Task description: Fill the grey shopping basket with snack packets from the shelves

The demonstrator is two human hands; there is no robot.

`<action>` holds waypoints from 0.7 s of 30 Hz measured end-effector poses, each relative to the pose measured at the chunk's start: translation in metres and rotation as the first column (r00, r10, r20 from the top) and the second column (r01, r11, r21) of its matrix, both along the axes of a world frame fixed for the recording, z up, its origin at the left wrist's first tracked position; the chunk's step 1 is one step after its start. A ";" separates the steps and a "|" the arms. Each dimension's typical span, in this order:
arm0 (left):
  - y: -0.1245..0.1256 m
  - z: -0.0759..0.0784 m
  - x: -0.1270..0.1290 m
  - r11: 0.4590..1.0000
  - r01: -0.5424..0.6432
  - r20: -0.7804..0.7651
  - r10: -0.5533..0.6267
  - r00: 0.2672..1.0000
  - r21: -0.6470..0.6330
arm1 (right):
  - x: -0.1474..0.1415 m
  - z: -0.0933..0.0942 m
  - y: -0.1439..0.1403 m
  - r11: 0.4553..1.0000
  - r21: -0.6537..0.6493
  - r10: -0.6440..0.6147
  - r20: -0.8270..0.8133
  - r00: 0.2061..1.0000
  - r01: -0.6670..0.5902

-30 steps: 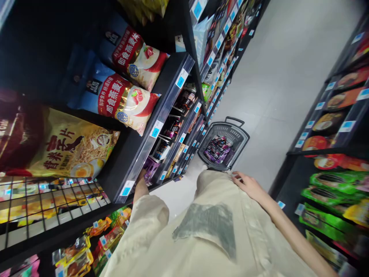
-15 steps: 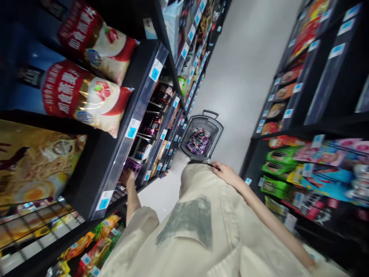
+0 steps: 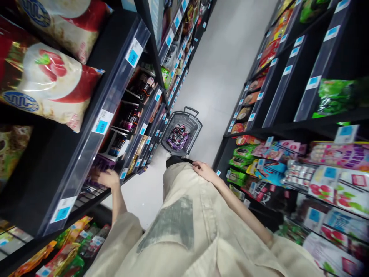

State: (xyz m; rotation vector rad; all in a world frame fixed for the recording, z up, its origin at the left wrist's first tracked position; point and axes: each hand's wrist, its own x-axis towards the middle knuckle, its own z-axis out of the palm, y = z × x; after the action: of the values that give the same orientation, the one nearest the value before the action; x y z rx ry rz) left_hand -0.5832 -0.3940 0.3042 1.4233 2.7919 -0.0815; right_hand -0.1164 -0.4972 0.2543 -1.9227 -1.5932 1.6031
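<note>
My left hand (image 3: 107,178) reaches into a lower shelf on the left, fingers stretched out against purple packs (image 3: 103,163). I cannot make out any pack held in it. At the front of my beige shirt, my right hand (image 3: 204,171) is closed on a thin black handle (image 3: 187,160), mostly hidden by the fingers and the shirt. Just ahead on the floor stands a grey shopping basket (image 3: 195,132). Several shiny purple and black packs (image 3: 178,137) lie inside it.
Large oatmeal bags (image 3: 53,82) sit on the upper left shelf, whose price-tag edge (image 3: 100,122) juts out above my left hand. Dark bottles (image 3: 131,117) stand beyond the purple packs. Snack bags (image 3: 268,171) fill the right shelves. A grey aisle floor (image 3: 213,73) runs ahead.
My view has shifted, so the shelves and basket sit further left. My left hand shows more of its back and its fingers now spread at the purple packs. My right hand stays at the shirt front.
</note>
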 end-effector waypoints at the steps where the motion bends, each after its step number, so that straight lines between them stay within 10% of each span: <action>1: -0.013 -0.007 0.018 1.000 0.005 0.043 -0.005 0.999 0.005 | -0.001 -0.003 0.000 1.000 -0.006 -0.014 -0.007 1.000 0.014; 5: -0.059 -0.044 0.116 0.934 0.320 0.519 -0.197 0.832 -0.159 | -0.010 -0.019 0.003 0.998 -0.049 -0.033 -0.006 0.999 0.033; 9: -0.077 -0.084 0.182 0.736 0.595 0.840 -0.066 0.538 -0.323 | -0.019 -0.042 0.012 0.994 -0.090 0.066 0.043 0.997 -0.062; 13: -0.061 -0.123 0.182 0.653 0.584 0.796 0.047 0.604 -0.482 | -0.027 -0.071 0.026 0.985 -0.152 0.091 0.068 0.994 -0.079; 21: -0.007 -0.178 0.181 0.299 0.548 0.601 0.122 0.790 -0.781 | -0.035 -0.137 0.082 0.954 -0.301 0.058 0.166 0.984 -0.005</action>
State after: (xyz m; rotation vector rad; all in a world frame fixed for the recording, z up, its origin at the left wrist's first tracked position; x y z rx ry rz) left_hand -0.4022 -0.4014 0.1266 1.1345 1.4127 -0.9581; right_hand -0.1513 -0.4152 0.1176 -2.2556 -1.5206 1.8262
